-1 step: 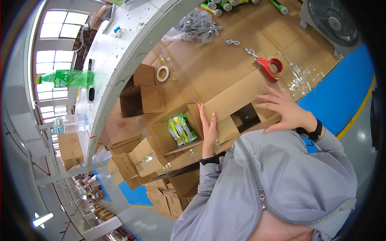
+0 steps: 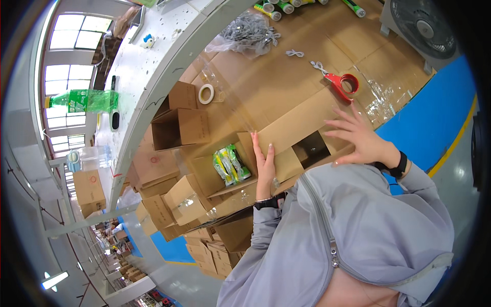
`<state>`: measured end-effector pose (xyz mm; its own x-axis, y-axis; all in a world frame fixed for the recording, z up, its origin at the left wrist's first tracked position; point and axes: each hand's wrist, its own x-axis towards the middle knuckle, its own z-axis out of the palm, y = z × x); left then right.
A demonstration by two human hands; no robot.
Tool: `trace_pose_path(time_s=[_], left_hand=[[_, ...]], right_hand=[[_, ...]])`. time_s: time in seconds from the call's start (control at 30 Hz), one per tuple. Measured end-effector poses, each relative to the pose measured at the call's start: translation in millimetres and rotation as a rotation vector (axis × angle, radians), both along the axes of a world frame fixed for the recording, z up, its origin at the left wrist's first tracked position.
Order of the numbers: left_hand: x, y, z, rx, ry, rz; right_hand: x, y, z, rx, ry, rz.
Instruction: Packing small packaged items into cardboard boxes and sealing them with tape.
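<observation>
A brown cardboard box (image 2: 286, 166) stands close in front of me, its long far flap (image 2: 302, 120) spread outward. Between the inner flaps a dark gap (image 2: 313, 148) shows; what lies inside cannot be made out. My left hand (image 2: 264, 162) rests with straight fingers along the box's left side. My right hand (image 2: 360, 135) is spread wide at the box's right flap, holding nothing; contact there is unclear. Left of my left hand, another open carton (image 2: 204, 166) contains several green-and-yellow items in clear wrapping (image 2: 231, 165). Beyond the right hand lies a red tape dispenser (image 2: 342, 87).
The cardboard-covered worktop (image 2: 302, 77) bears a bag of grey cables (image 2: 245, 33), a loose white cable (image 2: 294, 53), a tape roll (image 2: 206, 94) and green flashlights (image 2: 286, 7). A fan (image 2: 423, 28) stands far right. Empty cartons (image 2: 181, 128) crowd the left, beside a white shelf (image 2: 153, 61).
</observation>
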<state>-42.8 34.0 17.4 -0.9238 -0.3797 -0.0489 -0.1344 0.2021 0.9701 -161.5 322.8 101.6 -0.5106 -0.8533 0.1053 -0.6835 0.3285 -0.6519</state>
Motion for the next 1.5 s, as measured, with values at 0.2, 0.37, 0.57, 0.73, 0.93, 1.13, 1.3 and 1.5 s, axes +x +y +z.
trace_pose_path(time_s=[0.2,0.37,0.57,0.73,0.93,1.13,1.3,1.5], left_hand=[[2,-5,-5,0.342,0.058,-0.001],[2,-12,10,0.554,0.042,0.001],[0,22,6,0.25,0.111,0.246],[-6,49,0,0.225,0.07,0.603],[-5,50,8,-0.472,-0.097,0.5],[-4,52,16,-0.334,-0.129,0.521],[11,45,-6,-0.116,-0.281,0.626],[-4,48,2,0.196,-0.204,0.423]], right_hand=[[-27,-27,-26,0.023,0.197,-0.154],[-38,-43,-59,0.003,-0.017,-0.348],[-35,-45,-68,-0.124,-0.092,-0.483],[-40,-37,-59,0.019,-0.175,-0.456],[-45,-39,-37,0.092,-0.21,-0.455],[-111,-7,-146,-0.106,-0.334,-0.654],[-124,-8,-179,0.472,0.113,-0.595],[-129,1,-211,0.565,0.013,-0.565]])
